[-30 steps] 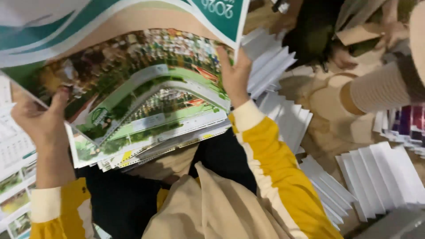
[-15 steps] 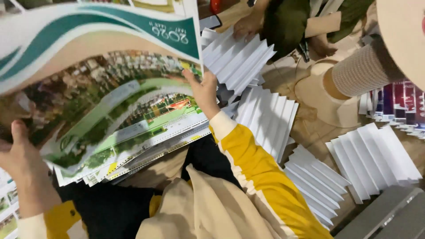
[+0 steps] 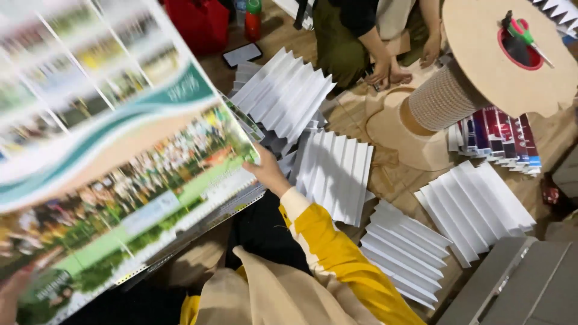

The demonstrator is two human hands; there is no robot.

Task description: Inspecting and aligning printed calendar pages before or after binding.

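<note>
A stack of large printed sheets [image 3: 120, 180], glossy with green photo panels and a teal wave band, fills the left half of the view, tilted up toward the camera above the person's lap. Its top sheet lifts away from the rest. The right hand [image 3: 268, 171], in a yellow sleeve with a cream cuff, grips the stack's right edge, fingers curled over it. The left hand [image 3: 11, 298] shows only as a blurred sliver at the lower left corner beside the stack; it seems to support that end, but its grip cannot be told.

On the floor to the right lie several fan-folded white paper stacks [image 3: 334, 171], some overlapping, others apart. Beyond them stands a big cardboard spool [image 3: 445, 99] with a wide round flange; red-handled scissors [image 3: 521, 30] rest in its hub. A row of coloured booklets [image 3: 500, 138] sits beneath the flange. Another person's hand [image 3: 382, 72] rests on the floor near the spool.
</note>
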